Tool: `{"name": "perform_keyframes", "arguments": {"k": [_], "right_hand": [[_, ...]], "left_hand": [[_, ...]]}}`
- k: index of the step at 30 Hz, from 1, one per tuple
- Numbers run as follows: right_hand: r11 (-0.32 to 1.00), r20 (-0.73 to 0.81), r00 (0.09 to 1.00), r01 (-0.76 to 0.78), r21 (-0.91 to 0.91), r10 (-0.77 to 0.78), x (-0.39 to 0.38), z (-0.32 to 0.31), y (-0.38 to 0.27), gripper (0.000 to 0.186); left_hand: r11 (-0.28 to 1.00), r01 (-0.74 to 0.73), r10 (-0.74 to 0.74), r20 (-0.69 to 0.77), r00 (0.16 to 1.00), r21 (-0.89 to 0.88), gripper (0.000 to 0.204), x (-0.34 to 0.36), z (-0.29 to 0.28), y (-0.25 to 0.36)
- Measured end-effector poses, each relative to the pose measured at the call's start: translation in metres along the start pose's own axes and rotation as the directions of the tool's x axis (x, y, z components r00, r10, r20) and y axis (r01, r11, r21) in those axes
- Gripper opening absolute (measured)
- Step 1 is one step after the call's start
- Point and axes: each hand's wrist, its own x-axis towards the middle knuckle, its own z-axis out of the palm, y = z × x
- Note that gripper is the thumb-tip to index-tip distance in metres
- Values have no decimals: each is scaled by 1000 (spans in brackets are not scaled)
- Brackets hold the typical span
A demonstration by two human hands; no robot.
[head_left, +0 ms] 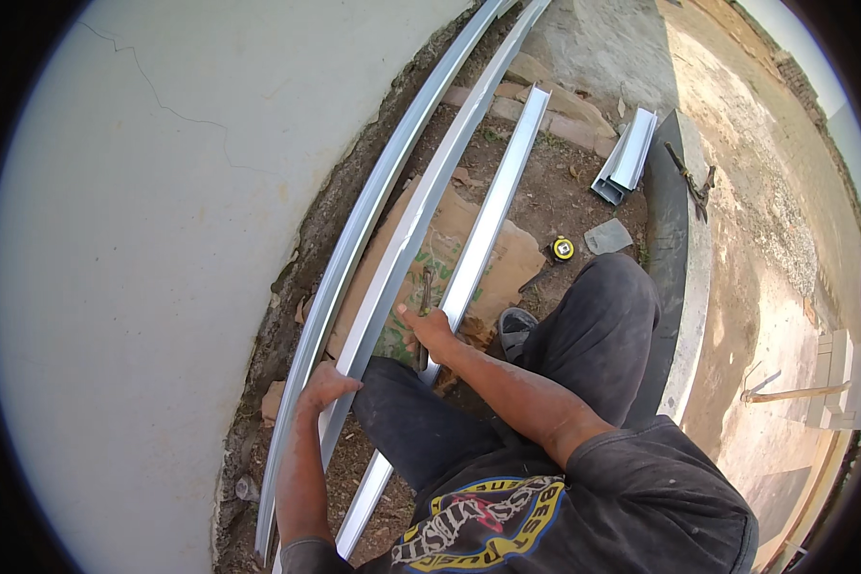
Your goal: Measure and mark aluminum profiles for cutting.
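Observation:
My left hand [327, 385] is closed round the lower part of a long silver metal channel [426, 206], its thumb lying across the near side. My right hand [429, 333] grips a slim dark metal hand tool [425, 287] beside that channel; its exact kind is hard to make out. Left of it, along the wall, runs another long metal channel [373, 206]. A third, shorter silver channel [497, 201] passes under my right wrist and my leg. Beneath them is a torn brown cardboard sheet [507, 263] with green print.
A plastered wall [163, 239] fills the left side. Short metal channel pieces [631, 153] lie at the far right, near a low concrete edge [684, 277]. A yellow-and-black tape measure [562, 249] and a small grey flat piece [607, 236] rest on the soil beyond my knee.

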Motion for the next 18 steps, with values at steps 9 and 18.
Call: {"name": "perform_keyframes", "arguments": {"k": [9,18], "right_hand": [[942,-38,998,-28,334,43,20,-3,-23,88],[980,-173,980,128,153,-101,3,13,-44,71]], "left_hand": [[964,-267,266,83,960,0,106,38,5,93],[956,-180,212,119,970,-232,117,32,13,47]]}}
